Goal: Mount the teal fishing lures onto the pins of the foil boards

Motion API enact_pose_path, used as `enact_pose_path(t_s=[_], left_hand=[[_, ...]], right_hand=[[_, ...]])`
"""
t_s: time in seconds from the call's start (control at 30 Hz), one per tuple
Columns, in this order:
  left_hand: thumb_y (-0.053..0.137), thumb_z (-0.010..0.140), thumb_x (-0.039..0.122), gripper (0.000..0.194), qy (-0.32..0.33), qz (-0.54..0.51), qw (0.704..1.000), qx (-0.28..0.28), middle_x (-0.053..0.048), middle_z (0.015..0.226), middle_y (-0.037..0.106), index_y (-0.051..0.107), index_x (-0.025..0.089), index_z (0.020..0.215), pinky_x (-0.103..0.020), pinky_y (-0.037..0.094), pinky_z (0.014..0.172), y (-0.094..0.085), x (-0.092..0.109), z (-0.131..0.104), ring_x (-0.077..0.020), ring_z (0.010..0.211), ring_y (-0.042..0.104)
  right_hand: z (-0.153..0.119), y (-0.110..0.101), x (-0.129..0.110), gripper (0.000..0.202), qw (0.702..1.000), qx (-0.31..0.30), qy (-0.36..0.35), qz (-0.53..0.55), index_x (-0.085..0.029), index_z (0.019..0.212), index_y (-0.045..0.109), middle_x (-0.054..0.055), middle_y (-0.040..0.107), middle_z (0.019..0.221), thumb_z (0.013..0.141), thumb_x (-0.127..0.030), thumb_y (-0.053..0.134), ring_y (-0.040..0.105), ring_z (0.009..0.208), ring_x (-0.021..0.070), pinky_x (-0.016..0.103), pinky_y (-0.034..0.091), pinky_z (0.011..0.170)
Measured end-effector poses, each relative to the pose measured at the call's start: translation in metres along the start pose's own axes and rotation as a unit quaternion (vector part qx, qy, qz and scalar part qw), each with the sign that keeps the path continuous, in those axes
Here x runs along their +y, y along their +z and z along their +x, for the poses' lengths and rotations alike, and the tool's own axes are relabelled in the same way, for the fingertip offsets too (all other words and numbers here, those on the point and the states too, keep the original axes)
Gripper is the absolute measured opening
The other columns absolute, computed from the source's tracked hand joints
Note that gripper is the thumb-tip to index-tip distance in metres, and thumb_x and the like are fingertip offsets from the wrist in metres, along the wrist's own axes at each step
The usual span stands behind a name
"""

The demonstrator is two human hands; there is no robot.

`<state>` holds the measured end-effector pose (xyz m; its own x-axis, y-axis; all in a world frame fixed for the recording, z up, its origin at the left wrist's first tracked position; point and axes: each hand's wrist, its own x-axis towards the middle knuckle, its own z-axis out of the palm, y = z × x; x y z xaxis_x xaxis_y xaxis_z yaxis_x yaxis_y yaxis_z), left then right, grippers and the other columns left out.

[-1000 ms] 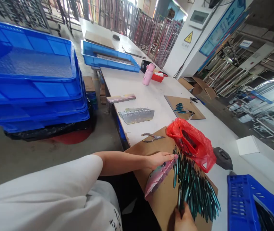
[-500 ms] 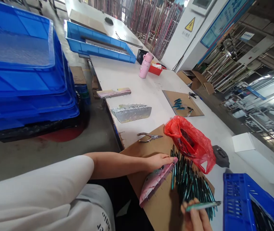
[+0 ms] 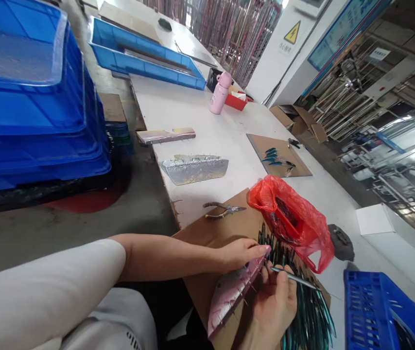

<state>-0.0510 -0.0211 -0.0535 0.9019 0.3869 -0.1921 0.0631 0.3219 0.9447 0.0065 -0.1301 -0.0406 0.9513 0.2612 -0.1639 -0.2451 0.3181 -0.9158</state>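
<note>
Head view: both hands meet at the pink spiked piece (image 3: 225,306), a slim teal piece (image 3: 300,279) in the right!
And here the left hand (image 3: 235,254) grips the pink piece by its upper end, slanting over the brown cardboard (image 3: 238,227), thin spikes along its edge; the right hand (image 3: 276,300), thumb and fingers together, pinches the slim piece right beside that edge. Close by, the teal pile (image 3: 308,316) spreads below the red bag (image 3: 305,233), while pliers (image 3: 225,210) lie past the left hand.
</note>
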Motion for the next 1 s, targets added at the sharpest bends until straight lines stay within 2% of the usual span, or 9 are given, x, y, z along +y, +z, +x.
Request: enact_pose_path(t_s=[0.2, 0.37, 0.7, 0.87, 1.0], left_hand=[[0.043, 0.073, 0.068, 0.061, -0.011, 0.0, 1.0, -0.025, -0.003, 0.076, 0.056, 0.058, 0.012, 0.095, -0.02, 0.038, 0.056, 0.001, 0.001, -0.001, -0.0098, 0.06, 0.042], [0.045, 0.072, 0.067, 0.059, -0.017, 0.027, 0.999, -0.016, -0.002, 0.077, 0.054, 0.058, 0.013, 0.094, -0.021, 0.039, 0.058, 0.0, 0.004, -0.002, -0.0104, 0.062, 0.042], [0.044, 0.074, 0.065, 0.058, -0.005, 0.039, 0.999, -0.01, -0.001, 0.074, 0.051, 0.059, 0.013, 0.096, -0.02, 0.036, 0.056, 0.0, 0.002, -0.003, -0.0097, 0.061, 0.039], [0.042, 0.074, 0.067, 0.061, -0.002, 0.045, 0.999, -0.016, -0.001, 0.076, 0.053, 0.059, 0.013, 0.097, -0.021, 0.038, 0.057, -0.003, 0.008, -0.008, -0.0103, 0.062, 0.042], [0.041, 0.073, 0.068, 0.062, -0.002, 0.057, 0.998, -0.015, -0.002, 0.076, 0.055, 0.06, 0.014, 0.095, -0.022, 0.039, 0.059, -0.004, 0.011, -0.009, -0.011, 0.063, 0.044]], right_hand=[[0.005, -0.004, 0.002, 0.024, 0.998, 0.021, 0.044, 0.028, -0.02, 0.09, 0.059, -0.005, 0.066, 0.076, 0.067, -0.025, 0.066, 0.063, 0.07, 0.0085, 0.018, 0.053, 0.065], [0.008, -0.005, 0.003, 0.02, 0.995, 0.04, 0.086, 0.043, -0.019, 0.088, 0.059, -0.003, 0.067, 0.073, 0.068, -0.023, 0.064, 0.063, 0.068, 0.0073, 0.016, 0.052, 0.066], [0.006, -0.003, 0.006, 0.013, 0.995, 0.042, 0.08, 0.031, -0.021, 0.082, 0.06, -0.004, 0.068, 0.073, 0.07, -0.024, 0.062, 0.063, 0.067, 0.0072, 0.018, 0.052, 0.068], [0.008, -0.002, 0.005, 0.013, 0.995, 0.05, 0.077, 0.032, -0.021, 0.08, 0.06, -0.006, 0.067, 0.072, 0.069, -0.025, 0.064, 0.063, 0.066, 0.006, 0.016, 0.052, 0.067], [0.011, -0.013, 0.009, 0.015, 0.995, 0.05, 0.083, 0.026, -0.023, 0.081, 0.06, -0.006, 0.067, 0.073, 0.068, -0.026, 0.065, 0.062, 0.068, 0.0061, 0.016, 0.052, 0.067]])
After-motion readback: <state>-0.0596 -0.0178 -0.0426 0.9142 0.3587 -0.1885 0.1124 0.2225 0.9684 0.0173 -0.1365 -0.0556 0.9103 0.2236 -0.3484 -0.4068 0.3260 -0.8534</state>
